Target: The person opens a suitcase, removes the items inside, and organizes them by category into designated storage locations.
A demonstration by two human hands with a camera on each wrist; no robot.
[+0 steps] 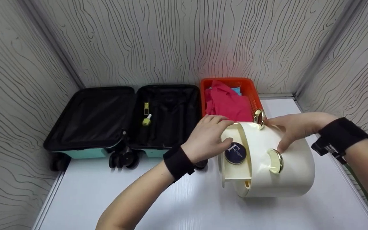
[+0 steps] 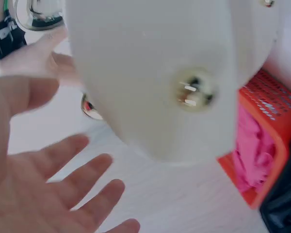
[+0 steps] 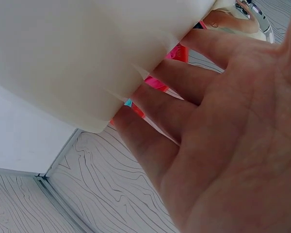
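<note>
A cream rounded cosmetic case [image 1: 294, 172] lies on the table, with gold-trimmed curved fittings [image 1: 276, 161] on its top. A drawer [image 1: 238, 174] stands pulled out on its left side, holding a round navy compact [image 1: 235, 153] marked with a large F. My left hand [image 1: 208, 139] hovers at the drawer, fingers spread and holding nothing. In the left wrist view, a gold knob [image 2: 194, 90] shows on the drawer's front, apart from those fingers. My right hand [image 1: 295, 127] rests on the case; its fairly straight fingertips [image 3: 128, 114] touch the edge, and its thumb lies beside one fitting.
An open suitcase [image 1: 88, 153] with a black lining stands at the left; a yellow-green bottle [image 1: 146, 120] and a small yellow-framed item [image 1: 146, 108] lie inside. Behind the case is a red basket [image 1: 232, 80] with pink cloth [image 1: 227, 100]. Patterned walls [image 1: 171, 41] enclose the table [image 1: 133, 198].
</note>
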